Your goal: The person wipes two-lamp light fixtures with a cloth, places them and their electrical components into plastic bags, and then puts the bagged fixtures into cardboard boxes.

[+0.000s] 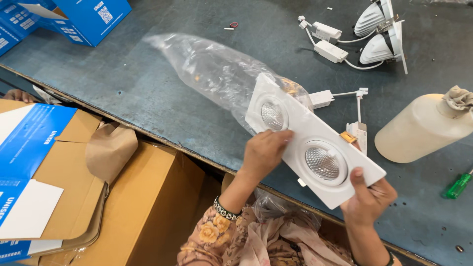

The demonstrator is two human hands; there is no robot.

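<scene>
I hold a white rectangular double-spot light fitting with two round reflector lamps, tilted over the front edge of the table. My left hand grips its near long edge between the two lamps. My right hand supports its lower right corner, thumb on the white face. A crumpled clear plastic bag lies on the table behind the fitting's far end. Small white driver boxes with wires show just behind the fitting.
Two white round lamps with drivers lie at the back right. A cream plastic bottle stoppered with cloth lies at the right, a green-handled screwdriver near it. Blue boxes sit back left. Open cardboard cartons stand below the dark table.
</scene>
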